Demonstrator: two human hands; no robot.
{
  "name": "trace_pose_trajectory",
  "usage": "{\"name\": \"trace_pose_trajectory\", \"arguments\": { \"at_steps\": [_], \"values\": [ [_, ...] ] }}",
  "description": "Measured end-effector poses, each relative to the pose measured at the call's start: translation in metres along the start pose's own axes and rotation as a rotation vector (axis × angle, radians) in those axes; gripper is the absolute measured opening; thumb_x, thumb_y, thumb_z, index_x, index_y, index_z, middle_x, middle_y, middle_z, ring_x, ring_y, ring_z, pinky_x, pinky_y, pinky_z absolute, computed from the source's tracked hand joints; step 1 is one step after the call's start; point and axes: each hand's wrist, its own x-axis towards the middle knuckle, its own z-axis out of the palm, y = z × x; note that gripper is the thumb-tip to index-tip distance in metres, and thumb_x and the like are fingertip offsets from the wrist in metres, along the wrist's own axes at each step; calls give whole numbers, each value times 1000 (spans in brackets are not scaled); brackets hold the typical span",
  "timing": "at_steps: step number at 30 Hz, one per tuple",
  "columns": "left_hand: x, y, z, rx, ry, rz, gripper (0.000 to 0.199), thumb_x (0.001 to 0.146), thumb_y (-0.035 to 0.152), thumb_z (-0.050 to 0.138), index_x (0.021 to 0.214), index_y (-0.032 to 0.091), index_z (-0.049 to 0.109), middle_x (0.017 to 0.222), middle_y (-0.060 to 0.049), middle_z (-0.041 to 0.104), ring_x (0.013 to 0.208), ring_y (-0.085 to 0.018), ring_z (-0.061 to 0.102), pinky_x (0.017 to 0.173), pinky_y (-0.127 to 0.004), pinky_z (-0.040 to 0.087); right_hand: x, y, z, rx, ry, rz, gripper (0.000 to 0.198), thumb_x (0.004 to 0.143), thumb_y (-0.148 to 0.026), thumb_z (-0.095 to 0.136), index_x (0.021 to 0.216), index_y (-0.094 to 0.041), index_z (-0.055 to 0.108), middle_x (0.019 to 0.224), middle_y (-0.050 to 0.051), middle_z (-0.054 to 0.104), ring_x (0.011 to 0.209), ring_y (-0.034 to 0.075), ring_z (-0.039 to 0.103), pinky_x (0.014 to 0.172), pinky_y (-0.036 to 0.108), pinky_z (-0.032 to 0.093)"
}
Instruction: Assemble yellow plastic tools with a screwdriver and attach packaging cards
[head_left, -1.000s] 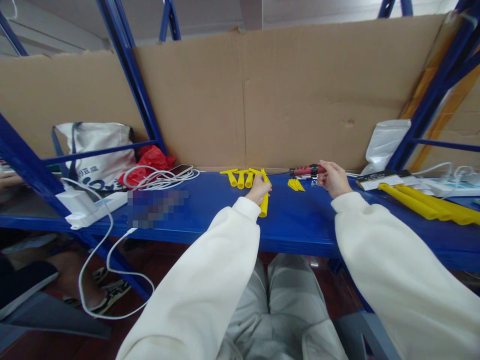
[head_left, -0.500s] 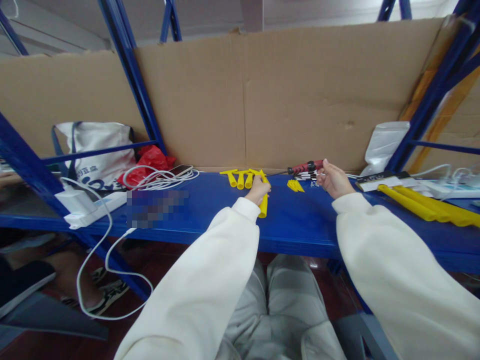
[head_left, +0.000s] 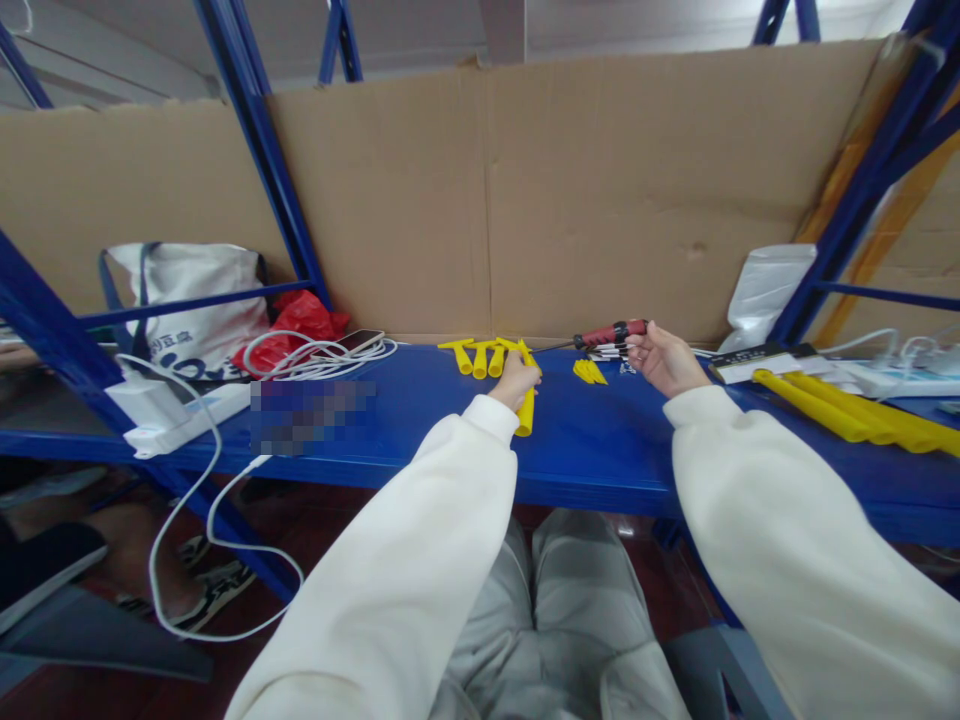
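Observation:
My left hand [head_left: 516, 381] is closed around a yellow plastic tube with a crosspiece at its far end [head_left: 526, 412], held on the blue shelf top. My right hand [head_left: 664, 358] grips the end of a red-and-black screwdriver [head_left: 611, 334], its shaft pointing left to the head of that yellow piece. Whether the tip touches a screw is too small to tell. Left of my left hand lie several similar yellow T-shaped pieces [head_left: 480, 360]. Between my hands sit small yellow pointed parts [head_left: 590, 373] and, close to my right fingers, tiny screw-like bits [head_left: 627, 368].
Long yellow tubes [head_left: 840, 415] and a black-and-white box [head_left: 765, 362] lie on the right. At left are coiled white cables [head_left: 345, 365], a power strip [head_left: 187, 420], a red bag [head_left: 304, 315] and a cloth bag [head_left: 195, 290]. Cardboard [head_left: 600, 190] walls the back.
My right fingers have shifted slightly on the screwdriver handle. My left hand and the yellow piece stay in place.

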Motion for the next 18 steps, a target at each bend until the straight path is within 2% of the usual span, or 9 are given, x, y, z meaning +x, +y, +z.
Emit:
{"name": "trace_pose_trajectory", "arguments": {
  "at_steps": [2, 7, 11, 14, 16, 18],
  "values": [
    [-1, 1, 0, 21, -1, -1, 54, 71, -1, 55, 122, 17, 47, 109, -11, 61, 76, -15, 63, 49, -18, 41, -1, 0, 1, -4, -9, -16, 25, 81, -38, 69, 74, -20, 53, 60, -3, 61, 44, 7, 50, 44, 19, 44],
    [-4, 4, 1, 58, -1, 1, 54, 72, -3, 51, 122, 16, 47, 112, -13, 61, 77, -15, 63, 48, -18, 41, 3, 2, -3, -13, -9, -17, 37, 74, -43, 75, 67, -21, 45, 50, -7, 46, 38, 6, 40, 35, 17, 34],
    [-4, 3, 1, 63, -2, 4, 53, 72, -4, 51, 121, 15, 47, 110, -12, 62, 76, -15, 63, 49, -18, 42, 6, 3, -6, -13, 23, 77, 34, 77, -43, 71, 66, -21, 47, 44, -6, 43, 36, 7, 36, 32, 18, 31],
    [-3, 2, 1, 79, 0, 13, 54, 72, -4, 51, 122, 15, 47, 109, -12, 62, 78, -15, 64, 50, -19, 43, 5, 3, -7, -34, 11, 78, 30, 79, -46, 68, 72, -20, 55, 39, -7, 38, 33, 7, 32, 30, 18, 26],
    [-2, 1, 1, 86, -2, 18, 54, 71, -3, 51, 122, 15, 47, 109, -11, 62, 79, -16, 64, 52, -20, 45, 3, 2, -6, -32, -17, 56, 29, 78, -48, 68, 79, -20, 59, 39, -7, 40, 33, 7, 33, 30, 18, 25],
    [-1, 1, 1, 84, -3, 18, 53, 71, -3, 52, 121, 16, 48, 108, -11, 63, 79, -16, 64, 53, -20, 46, 1, 0, -3, -11, -34, 36, 29, 78, -47, 70, 81, -19, 61, 44, -5, 48, 35, 6, 37, 32, 18, 29]
  ]
}}
